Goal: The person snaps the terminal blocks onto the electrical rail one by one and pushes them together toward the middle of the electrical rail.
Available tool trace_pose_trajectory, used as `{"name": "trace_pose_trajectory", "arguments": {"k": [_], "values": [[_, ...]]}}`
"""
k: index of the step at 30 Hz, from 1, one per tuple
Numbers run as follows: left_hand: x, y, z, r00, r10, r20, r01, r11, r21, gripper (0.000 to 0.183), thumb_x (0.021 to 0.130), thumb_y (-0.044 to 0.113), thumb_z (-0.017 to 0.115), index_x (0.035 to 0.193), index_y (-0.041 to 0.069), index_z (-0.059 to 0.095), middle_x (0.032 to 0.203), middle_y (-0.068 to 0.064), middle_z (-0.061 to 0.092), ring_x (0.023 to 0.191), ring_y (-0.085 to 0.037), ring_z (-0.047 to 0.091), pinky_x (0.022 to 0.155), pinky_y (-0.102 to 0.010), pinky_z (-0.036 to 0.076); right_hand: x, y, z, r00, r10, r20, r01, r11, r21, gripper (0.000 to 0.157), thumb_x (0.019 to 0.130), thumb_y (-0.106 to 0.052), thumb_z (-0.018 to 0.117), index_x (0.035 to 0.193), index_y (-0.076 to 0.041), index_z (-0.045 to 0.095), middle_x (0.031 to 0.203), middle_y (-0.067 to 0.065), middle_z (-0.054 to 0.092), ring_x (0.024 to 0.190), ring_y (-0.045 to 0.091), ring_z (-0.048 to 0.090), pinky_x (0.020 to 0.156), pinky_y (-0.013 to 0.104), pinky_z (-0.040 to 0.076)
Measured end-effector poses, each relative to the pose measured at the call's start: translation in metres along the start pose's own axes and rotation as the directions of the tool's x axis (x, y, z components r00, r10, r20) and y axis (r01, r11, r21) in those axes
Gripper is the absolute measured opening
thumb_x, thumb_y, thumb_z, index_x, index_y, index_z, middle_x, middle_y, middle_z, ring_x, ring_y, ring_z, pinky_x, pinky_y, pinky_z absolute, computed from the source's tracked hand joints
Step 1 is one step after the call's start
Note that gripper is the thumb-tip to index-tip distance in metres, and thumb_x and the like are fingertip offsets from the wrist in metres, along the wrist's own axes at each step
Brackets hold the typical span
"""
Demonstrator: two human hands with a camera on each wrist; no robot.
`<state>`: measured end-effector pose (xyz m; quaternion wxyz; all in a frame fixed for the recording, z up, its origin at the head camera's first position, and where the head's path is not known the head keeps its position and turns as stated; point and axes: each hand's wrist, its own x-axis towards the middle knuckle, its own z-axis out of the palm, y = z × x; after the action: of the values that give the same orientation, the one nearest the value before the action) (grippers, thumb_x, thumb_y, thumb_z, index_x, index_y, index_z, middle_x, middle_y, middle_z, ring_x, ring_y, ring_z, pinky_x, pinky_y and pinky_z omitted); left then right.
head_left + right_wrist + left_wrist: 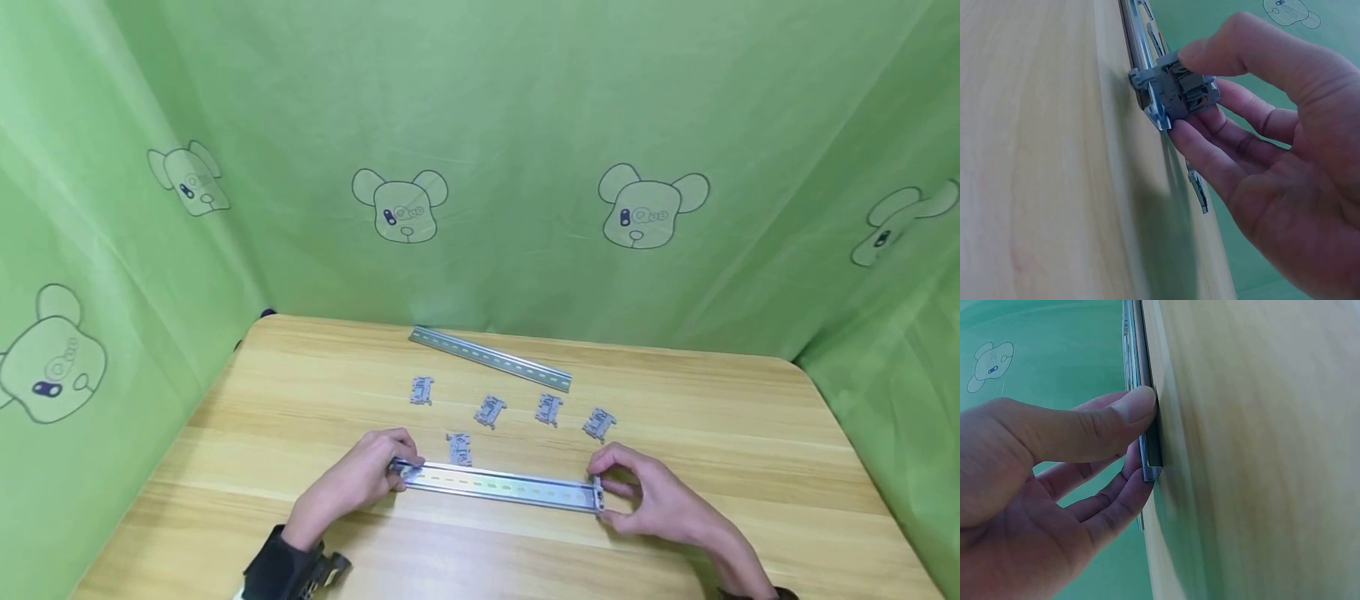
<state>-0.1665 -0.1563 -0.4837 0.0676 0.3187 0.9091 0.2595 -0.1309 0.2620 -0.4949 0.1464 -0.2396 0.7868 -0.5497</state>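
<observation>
A slotted metal DIN rail [498, 486] lies lengthwise between the two hands, near the front of the table. My left hand [372, 469] grips its left end; in the left wrist view the thumb [1138, 406] presses one side while fingers curl behind. At the opposite end, my right hand [656, 498] pinches a grey DIN-rail terminal block [1179, 87] between thumb and fingers. That block sits against the rail's right end, upright across it; whether it is clipped on I cannot tell. Just behind the rail lies another grey terminal block [460, 449], its lower edge close to the rail.
Farther back, several loose terminal blocks lie in a row, from a left one [422, 390] to a right one [599, 423]. A second DIN rail [491, 358] rests at an angle near the rear edge of the wooden table [712, 400]. Green curtains [517, 100] surround the table.
</observation>
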Motion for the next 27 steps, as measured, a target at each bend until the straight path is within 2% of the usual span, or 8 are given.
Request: {"name": "trace_pose_trajectory", "arguments": {"k": [5,12,16,23,27], "values": [[0.0,0.001,0.0,1.0,-0.004,0.001,0.004,1.0,0.007,0.035,0.07,-0.003,0.078,0.104,0.006,0.077,0.1,0.0,0.067,0.091,-0.016,0.063,0.082,-0.032,0.058,0.007,-0.003,0.008,1.0,-0.023,0.021,0.023,1.0,0.003,0.05,0.066,0.012,0.078,0.111,0.007,0.056,0.121,0.026,0.052,0.112,0.043,0.056,0.095,0.032,0.051],[0.0,0.002,0.0,1.0,-0.007,0.0,0.007,1.0,0.005,0.035,0.07,-0.003,0.079,0.104,0.007,0.077,0.101,0.0,0.067,0.093,-0.017,0.063,0.083,-0.033,0.058,0.021,-0.009,0.024,0.997,-0.078,-0.002,0.077,0.985,-0.154,0.05,0.065,0.006,0.082,0.109,-0.003,0.06,0.115,0.013,0.06,0.105,0.031,0.06,0.091,0.033,0.055],[0.001,0.003,-0.001,1.0,-0.008,0.003,0.008,1.0,0.004,0.035,0.071,-0.003,0.079,0.104,0.007,0.077,0.101,0.0,0.067,0.093,-0.017,0.063,0.083,-0.033,0.058,0.025,-0.011,0.031,0.995,-0.1,-0.021,0.094,0.977,-0.19,0.05,0.064,0.005,0.082,0.108,-0.004,0.061,0.114,0.011,0.061,0.105,0.029,0.06,0.09,0.033,0.056],[-0.001,0.003,-0.001,1.0,-0.019,0.003,0.019,1.0,-0.002,0.035,0.071,-0.003,0.079,0.105,0.006,0.077,0.101,-0.001,0.066,0.091,-0.017,0.063,0.082,-0.033,0.058,0.04,-0.016,0.046,0.997,-0.076,-0.017,0.072,0.983,-0.167,0.05,0.064,0.007,0.08,0.109,-0.003,0.061,0.114,0.011,0.062,0.107,0.027,0.06,0.093,0.032,0.054],[-0.002,0.004,0.0,1.0,-0.012,0.001,0.012,1.0,-0.013,0.034,0.071,-0.003,0.079,0.105,0.005,0.076,0.098,0.0,0.065,0.088,-0.017,0.063,0.078,-0.031,0.059,0.049,-0.016,0.056,0.996,-0.093,-0.012,0.09,0.985,-0.149,0.049,0.063,0.008,0.078,0.108,-0.001,0.06,0.112,0.013,0.061,0.107,0.027,0.06,0.093,0.031,0.053]]}}
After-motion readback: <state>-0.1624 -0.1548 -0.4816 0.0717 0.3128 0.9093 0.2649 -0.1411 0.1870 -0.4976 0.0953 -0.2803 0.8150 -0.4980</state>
